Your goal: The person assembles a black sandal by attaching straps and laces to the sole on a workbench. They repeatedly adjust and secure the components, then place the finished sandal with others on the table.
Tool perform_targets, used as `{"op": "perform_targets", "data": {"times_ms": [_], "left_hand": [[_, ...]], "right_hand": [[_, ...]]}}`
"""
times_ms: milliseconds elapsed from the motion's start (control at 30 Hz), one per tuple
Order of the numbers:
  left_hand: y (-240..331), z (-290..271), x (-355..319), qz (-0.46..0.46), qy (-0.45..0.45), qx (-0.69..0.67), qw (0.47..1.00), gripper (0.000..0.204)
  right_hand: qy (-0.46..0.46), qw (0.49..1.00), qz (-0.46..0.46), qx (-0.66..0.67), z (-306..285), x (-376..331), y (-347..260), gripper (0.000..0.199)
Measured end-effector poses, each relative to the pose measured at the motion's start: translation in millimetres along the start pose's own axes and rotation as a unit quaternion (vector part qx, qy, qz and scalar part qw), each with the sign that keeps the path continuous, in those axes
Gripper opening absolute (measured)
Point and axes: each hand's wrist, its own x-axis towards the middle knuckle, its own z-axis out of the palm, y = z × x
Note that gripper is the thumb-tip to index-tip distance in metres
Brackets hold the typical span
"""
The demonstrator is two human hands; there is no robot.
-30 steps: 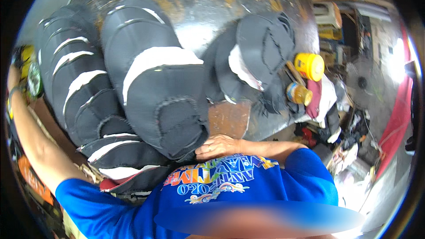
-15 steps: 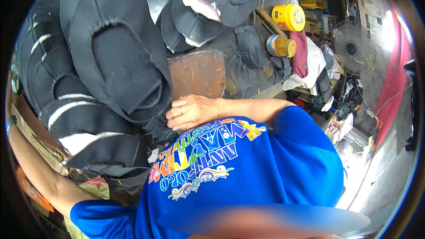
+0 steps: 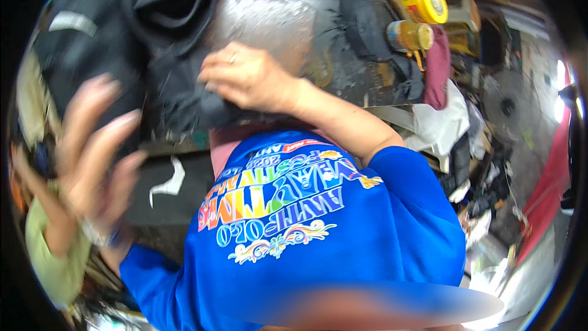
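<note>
A black cover (image 3: 177, 95) lies bunched on the worn bench (image 3: 343, 67) and is pressed under the right hand (image 3: 248, 76), fingers curled on it. The left hand (image 3: 92, 147), blurred, is raised beside it, fingers spread, empty. 2 yellow jars (image 3: 416, 18) stand well apart.

Right hand (image 3: 248, 76) on seat cover (image 3: 177, 37); jars (image 3: 416, 21) right; left hand (image 3: 92, 147) left.

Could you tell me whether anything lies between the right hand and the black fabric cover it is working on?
Nothing visible does: the right hand rests directly on the black fabric cover. The left hand is raised, blurred, apart from it.
</note>
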Motion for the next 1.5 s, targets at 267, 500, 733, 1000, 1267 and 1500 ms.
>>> {"op": "perform_targets", "data": {"times_ms": [267,500,733,1000,1267,1500], "left_hand": [[33.7,168.7,-23.5,-0.064,0.026,0.030,0.997,0.071],[33.4,154.9,-31.1,-0.127,0.170,-0.084,0.974,0.043],[8.2,152.1,-30.6,-0.204,0.301,-0.036,0.931,0.038],[-44.1,155.7,-30.5,-0.286,0.258,-0.313,0.868,0.036],[-51.4,147.9,-25.0,-0.350,0.208,-0.348,0.844,0.041],[-33.3,146.3,-15.6,-0.330,0.226,-0.338,0.852,0.042]], "right_hand": [[0.143,0.984,0.111,0.006,-10.6,-49.8,-30.3,0.025],[0.109,0.989,0.038,-0.088,16.4,-26.5,-43.4,0.037],[0.164,0.964,0.082,-0.192,34.7,8.9,-37.5,0.043],[0.105,0.987,0.111,-0.048,32.5,49.9,-40.8,0.038],[0.124,0.948,0.268,0.116,30.1,53.5,-39.1,0.060],[0.117,0.908,0.310,0.257,17.3,35.7,-43.6,0.046]]}}
